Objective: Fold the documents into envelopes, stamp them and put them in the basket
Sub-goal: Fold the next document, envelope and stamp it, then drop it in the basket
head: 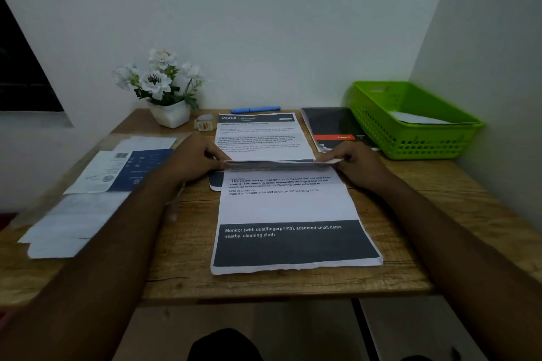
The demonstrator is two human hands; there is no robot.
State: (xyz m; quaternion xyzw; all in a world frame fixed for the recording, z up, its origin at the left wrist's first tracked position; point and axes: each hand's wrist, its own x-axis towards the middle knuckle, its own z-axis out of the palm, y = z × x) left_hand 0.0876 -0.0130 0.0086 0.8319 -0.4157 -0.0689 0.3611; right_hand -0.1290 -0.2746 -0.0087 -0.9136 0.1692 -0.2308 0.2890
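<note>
At the middle of the wooden desk (pixel 181 275) the near document (pixel 289 205) lies printed side up, its far edge raised off the surface. The left hand (pixel 195 160) pinches that edge at one corner and the right hand (pixel 356 165) pinches it at the other, fingers curled over the paper. This looks like the first fold, barely begun. The next move calls for drawing the edge toward the person, squaring the sides, then pressing the crease flat. A second document (pixel 258 138) waits just beyond, pale envelopes (pixel 73 214) lie to the left, and the green basket (pixel 416 145) at the far right already holds something white.
</note>
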